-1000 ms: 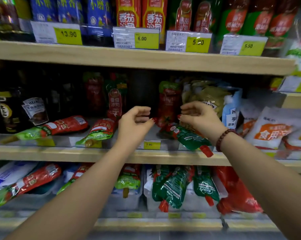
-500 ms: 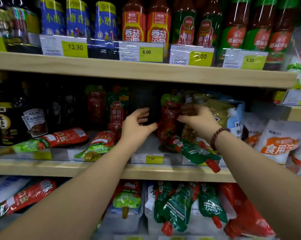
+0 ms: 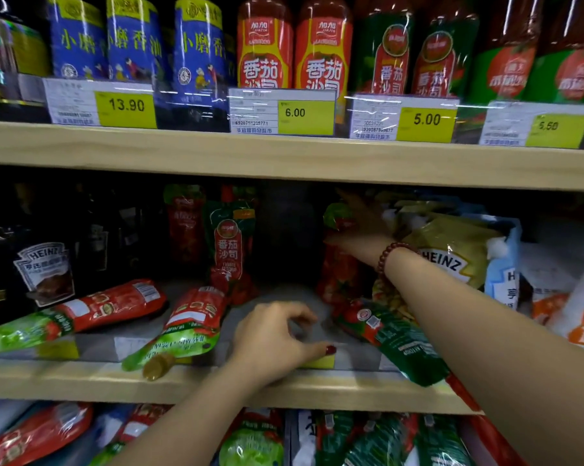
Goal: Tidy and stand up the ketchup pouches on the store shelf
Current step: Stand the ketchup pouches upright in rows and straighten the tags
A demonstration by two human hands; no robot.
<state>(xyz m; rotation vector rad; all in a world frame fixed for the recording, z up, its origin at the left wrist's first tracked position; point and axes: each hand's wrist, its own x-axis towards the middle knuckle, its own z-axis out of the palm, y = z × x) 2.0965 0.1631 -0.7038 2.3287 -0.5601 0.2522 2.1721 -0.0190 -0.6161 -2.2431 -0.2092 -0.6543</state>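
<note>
Fingers of the right hand (image 3: pixel 364 230) reach the top of a red ketchup pouch (image 3: pixel 339 270), far back on the middle shelf (image 3: pixel 82 381); whether they pinch it, I cannot tell through blur; left hand (image 3: pixel 273 341) fingers curl loosely, holding nothing; best seat its base flat before letting go; it looks glossy, soft, nearly upright.
</note>
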